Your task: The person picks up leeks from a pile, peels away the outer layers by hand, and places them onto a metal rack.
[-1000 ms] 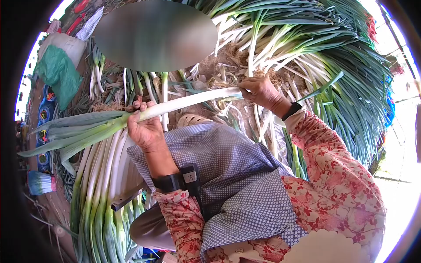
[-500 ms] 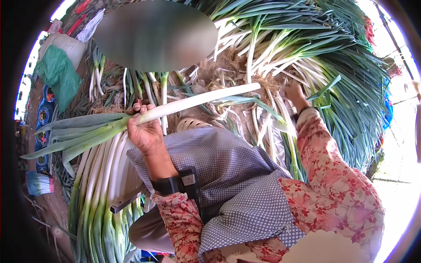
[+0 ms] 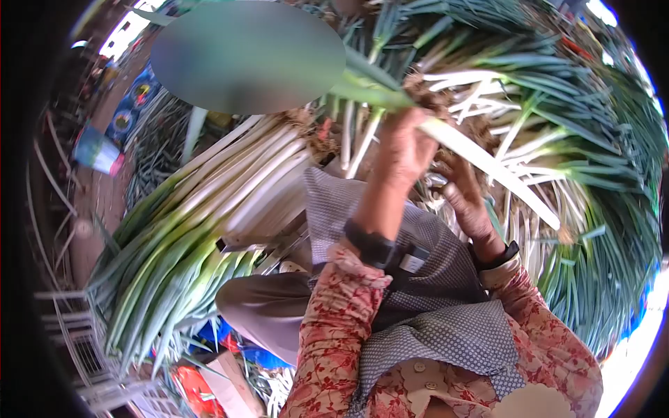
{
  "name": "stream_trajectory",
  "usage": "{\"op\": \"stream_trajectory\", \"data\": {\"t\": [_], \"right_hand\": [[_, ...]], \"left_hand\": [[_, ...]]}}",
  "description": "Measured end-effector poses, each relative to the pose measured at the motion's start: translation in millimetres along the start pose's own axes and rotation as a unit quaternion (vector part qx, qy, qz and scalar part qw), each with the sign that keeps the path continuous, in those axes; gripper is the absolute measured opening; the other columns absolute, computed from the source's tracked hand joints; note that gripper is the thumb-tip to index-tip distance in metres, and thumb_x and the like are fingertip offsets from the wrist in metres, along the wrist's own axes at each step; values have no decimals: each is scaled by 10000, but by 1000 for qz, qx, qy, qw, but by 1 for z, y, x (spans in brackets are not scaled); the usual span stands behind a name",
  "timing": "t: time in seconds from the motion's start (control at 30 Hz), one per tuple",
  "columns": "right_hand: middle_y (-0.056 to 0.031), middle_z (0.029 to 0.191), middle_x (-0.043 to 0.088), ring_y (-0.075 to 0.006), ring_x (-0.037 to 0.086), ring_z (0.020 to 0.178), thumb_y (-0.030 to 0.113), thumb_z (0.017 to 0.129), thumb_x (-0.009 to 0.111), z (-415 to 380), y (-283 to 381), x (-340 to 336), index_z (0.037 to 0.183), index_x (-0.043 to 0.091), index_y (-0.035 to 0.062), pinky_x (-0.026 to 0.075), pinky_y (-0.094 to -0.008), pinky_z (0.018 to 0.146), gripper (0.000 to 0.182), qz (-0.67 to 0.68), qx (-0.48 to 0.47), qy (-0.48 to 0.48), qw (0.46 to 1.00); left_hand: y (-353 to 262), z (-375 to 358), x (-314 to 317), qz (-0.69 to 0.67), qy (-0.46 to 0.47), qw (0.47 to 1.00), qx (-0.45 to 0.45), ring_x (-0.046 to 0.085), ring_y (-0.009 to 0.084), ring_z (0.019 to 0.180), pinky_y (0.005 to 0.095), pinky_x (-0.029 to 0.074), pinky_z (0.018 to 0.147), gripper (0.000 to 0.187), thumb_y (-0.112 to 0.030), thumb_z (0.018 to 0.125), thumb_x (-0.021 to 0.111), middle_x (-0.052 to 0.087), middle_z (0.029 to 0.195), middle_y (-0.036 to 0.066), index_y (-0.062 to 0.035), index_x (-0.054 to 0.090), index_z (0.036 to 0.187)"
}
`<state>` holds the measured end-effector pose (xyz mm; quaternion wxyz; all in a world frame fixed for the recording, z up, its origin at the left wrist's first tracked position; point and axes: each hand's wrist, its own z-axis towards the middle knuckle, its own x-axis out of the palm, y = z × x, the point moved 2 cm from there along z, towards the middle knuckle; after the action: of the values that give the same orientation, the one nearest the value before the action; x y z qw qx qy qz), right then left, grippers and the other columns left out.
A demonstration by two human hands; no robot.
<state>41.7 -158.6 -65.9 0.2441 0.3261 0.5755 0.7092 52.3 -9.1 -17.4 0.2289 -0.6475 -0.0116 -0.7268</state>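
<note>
My left hand (image 3: 408, 150) is closed round a large green onion (image 3: 491, 165). Its white stalk slants down to the right, and its green leaves run up to the left behind a blurred patch. Just below the stalk is my right hand (image 3: 468, 202), fingers bent and apart, with nothing clearly held in it. Right of both hands lies a big heap of green onions (image 3: 543, 132) with rooty white ends. A row of cleaner-looking green onions (image 3: 230, 167) rests at my left, white ends up and leaves hanging down.
A patterned apron (image 3: 418, 237) covers my lap. A metal edge (image 3: 240, 244) sticks out under the row on the left. White racks (image 3: 83, 334) stand at lower left, near a wooden block (image 3: 230, 383). A blue and white tub (image 3: 99, 150) lies at far left.
The view has turned. My left hand has moved from the left row to the middle, its green onion now slanting down to the right. My right hand has come close to it.
</note>
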Motion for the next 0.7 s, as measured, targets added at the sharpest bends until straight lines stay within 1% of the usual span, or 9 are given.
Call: {"op": "stream_trajectory", "data": {"t": [0.1,0.23,0.37,0.43,0.47,0.6,0.63,0.67,0.7], "right_hand": [[-129,1273,443,-203,461,1109,309,832,643,37,34,11,1412,160,25,374,-316,948,806,85,-148,-107,980],[-68,1134,502,-155,473,1041,214,823,668,52,92,39,1380,252,22,386,-273,905,721,-130,-242,-106,956],[-122,1031,596,-182,566,946,204,921,472,28,83,32,1184,520,-3,451,-292,823,338,-341,60,69,935],[-146,991,622,-206,587,914,262,912,512,-19,86,74,1122,558,-54,441,-310,843,383,-187,73,168,965],[-141,986,626,-209,583,922,255,910,519,-31,82,79,1138,545,-68,437,-310,852,396,-237,75,196,949],[-146,1142,540,-243,507,1080,53,816,554,-22,87,61,1148,524,-13,418,-341,908,339,-223,-180,-99,953],[-150,1185,517,-278,484,1116,9,796,536,-4,112,65,1202,483,-7,385,-368,964,409,-390,-324,-118,854],[-160,1217,494,-289,468,1140,-15,777,557,8,136,81,1265,428,4,365,-382,986,505,-530,-329,-134,770],[-166,1229,492,-287,453,1162,-15,743,612,22,140,90,1301,395,12,348,-389,1001,600,-492,-300,-103,811]], "left_hand": [[6,2,20,36,54,997,-52,623,240,750,437,517,757,128,-83,734,614,642,803,109,-63,602,860],[-14,6,65,38,99,993,-61,623,262,712,425,531,706,74,-57,745,584,614,761,154,-18,539,790],[-41,7,73,105,45,993,-21,619,265,683,422,548,658,98,-19,766,541,581,789,160,14,477,834],[-56,8,79,130,52,989,40,620,251,655,399,557,632,137,-11,764,546,581,766,160,27,446,851],[-64,12,76,152,39,985,78,619,242,639,388,560,622,160,-7,759,549,583,757,160,26,432,865],[-111,10,62,273,-10,933,233,589,207,586,336,536,570,197,5,744,552,563,710,124,4,421,890],[-120,10,58,286,-6,918,275,578,201,584,330,525,569,198,4,745,553,555,710,119,3,420,892],[-129,7,58,271,-2,912,307,571,200,593,333,519,581,201,3,746,560,548,718,117,-1,421,890],[-140,0,60,255,0,905,341,565,200,602,336,512,592,204,1,747,566,541,725,115,-5,421,889]]}}
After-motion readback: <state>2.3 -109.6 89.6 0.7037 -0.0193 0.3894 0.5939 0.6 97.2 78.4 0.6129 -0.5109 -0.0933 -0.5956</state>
